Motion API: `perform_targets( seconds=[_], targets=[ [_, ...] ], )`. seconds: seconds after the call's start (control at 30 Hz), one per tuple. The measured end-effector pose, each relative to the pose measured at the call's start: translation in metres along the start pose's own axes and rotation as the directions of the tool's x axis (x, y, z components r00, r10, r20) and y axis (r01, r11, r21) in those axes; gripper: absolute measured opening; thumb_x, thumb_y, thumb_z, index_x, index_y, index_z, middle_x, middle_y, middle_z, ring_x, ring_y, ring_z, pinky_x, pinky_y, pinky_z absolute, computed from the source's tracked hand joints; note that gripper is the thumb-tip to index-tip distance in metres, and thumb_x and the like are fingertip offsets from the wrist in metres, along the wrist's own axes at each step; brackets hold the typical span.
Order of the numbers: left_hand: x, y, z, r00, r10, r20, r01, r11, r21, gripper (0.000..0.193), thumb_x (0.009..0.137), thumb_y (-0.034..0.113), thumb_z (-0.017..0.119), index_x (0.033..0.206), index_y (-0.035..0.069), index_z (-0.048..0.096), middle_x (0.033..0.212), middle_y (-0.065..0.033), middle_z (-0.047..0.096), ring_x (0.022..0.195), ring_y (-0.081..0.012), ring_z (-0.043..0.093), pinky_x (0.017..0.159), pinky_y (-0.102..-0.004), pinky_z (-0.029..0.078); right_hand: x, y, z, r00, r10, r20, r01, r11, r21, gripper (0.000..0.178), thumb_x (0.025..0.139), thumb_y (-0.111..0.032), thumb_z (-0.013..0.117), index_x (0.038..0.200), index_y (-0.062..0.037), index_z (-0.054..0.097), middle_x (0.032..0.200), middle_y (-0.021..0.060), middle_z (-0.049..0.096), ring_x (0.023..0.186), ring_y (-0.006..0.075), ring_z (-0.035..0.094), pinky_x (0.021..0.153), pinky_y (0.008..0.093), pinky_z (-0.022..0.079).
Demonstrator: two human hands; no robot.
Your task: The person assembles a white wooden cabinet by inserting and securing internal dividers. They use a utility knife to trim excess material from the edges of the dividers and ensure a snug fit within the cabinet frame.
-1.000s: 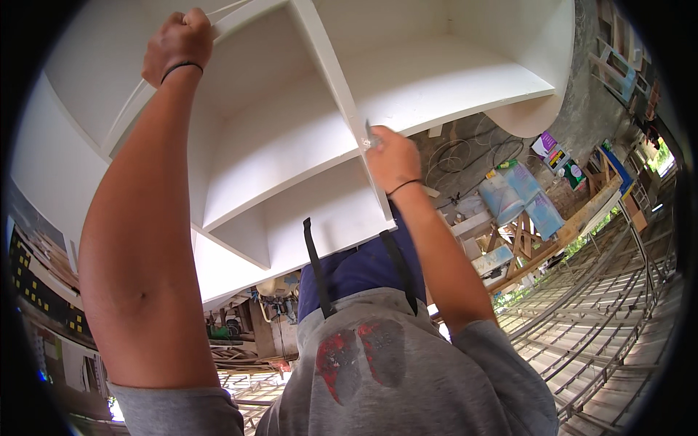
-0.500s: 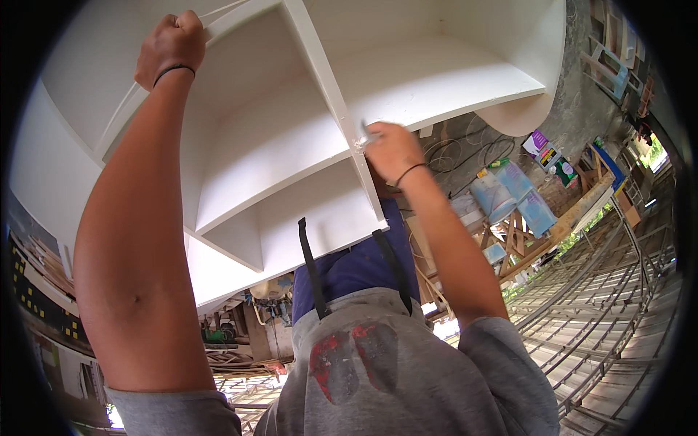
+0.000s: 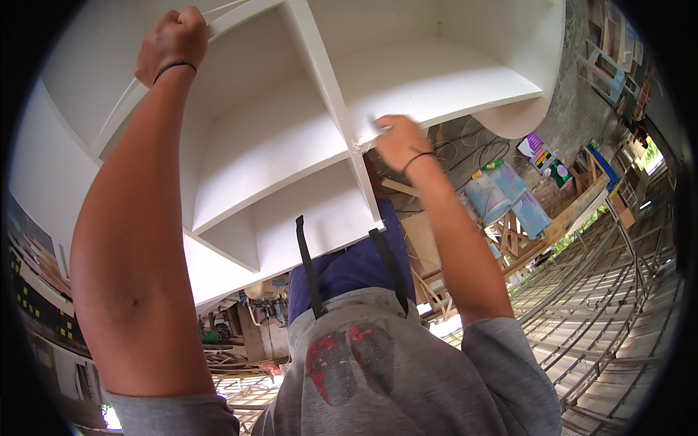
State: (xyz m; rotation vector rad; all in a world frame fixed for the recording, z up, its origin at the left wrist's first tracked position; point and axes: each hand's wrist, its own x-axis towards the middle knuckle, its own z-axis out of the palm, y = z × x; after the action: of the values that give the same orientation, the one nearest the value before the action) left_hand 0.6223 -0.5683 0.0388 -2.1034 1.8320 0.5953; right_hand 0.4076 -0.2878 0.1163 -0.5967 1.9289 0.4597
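A white shelf unit with several compartments fills the upper part of the head view. At its upper left edge, my left hand is closed in a fist around a thin white strip, which runs out past the fist. My right hand is just right of the joint where two shelf boards meet, in front of the right-hand shelf. Its fingers are curled together around something small and greyish, too blurred to name. Chipped or rough marks show on the joint.
Blue-and-white packages and loose cables lie on the floor at right. Beyond them, a wooden beam stands near metal grating. Wood scraps and tools are behind the unit at lower left.
My right hand has moved a little right and up, away from the board joint. My left hand stays in its place at the upper edge.
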Motion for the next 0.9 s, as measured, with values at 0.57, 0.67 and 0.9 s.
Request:
perform_targets(
  seconds=[0.57, 0.67, 0.9],
  targets=[
    [-0.002, 0.004, -0.004, 1.000, 0.006, 0.016, -0.007, 1.000, 0.027, 0.047, 0.082, 0.045, 0.033, 0.109, 0.028, 0.068, 0.113, -0.0058, 0.068, 0.109, -0.0289, 0.061, 0.086, -0.0391, 0.047, 0.020, 0.035, -0.065, 0.954, 0.043, -0.296, -0.146, 0.932, -0.332, 0.024, 0.083, -0.014, 0.056, 0.101, -0.0083, 0.070, 0.100, 0.0173, 0.070, 0.098, 0.0342, 0.066, 0.088, 0.0434, 0.052],
    [-0.006, 0.007, -0.004, 1.000, -0.009, -0.021, 0.010, 1.000, 0.014, 0.048, 0.082, 0.046, 0.033, 0.109, 0.028, 0.068, 0.113, -0.0060, 0.068, 0.109, -0.0287, 0.061, 0.087, -0.0394, 0.046, 0.018, 0.024, -0.037, 0.981, -0.017, -0.196, -0.059, 0.925, -0.374, 0.023, 0.084, -0.013, 0.055, 0.100, -0.0072, 0.071, 0.102, 0.0181, 0.069, 0.100, 0.0336, 0.066, 0.087, 0.0426, 0.053],
    [-0.028, 0.016, -0.022, 1.000, 0.014, -0.024, -0.014, 1.000, 0.010, 0.037, 0.087, 0.034, 0.042, 0.104, 0.012, 0.066, 0.108, -0.0209, 0.066, 0.101, -0.0381, 0.063, 0.087, -0.0463, 0.050, -0.002, 0.007, -0.020, 0.988, 0.095, -0.118, -0.094, 0.995, 0.016, 0.032, 0.078, -0.014, 0.058, 0.108, -0.0099, 0.070, 0.108, 0.0166, 0.068, 0.102, 0.0341, 0.064, 0.090, 0.0431, 0.050]
  ],
)
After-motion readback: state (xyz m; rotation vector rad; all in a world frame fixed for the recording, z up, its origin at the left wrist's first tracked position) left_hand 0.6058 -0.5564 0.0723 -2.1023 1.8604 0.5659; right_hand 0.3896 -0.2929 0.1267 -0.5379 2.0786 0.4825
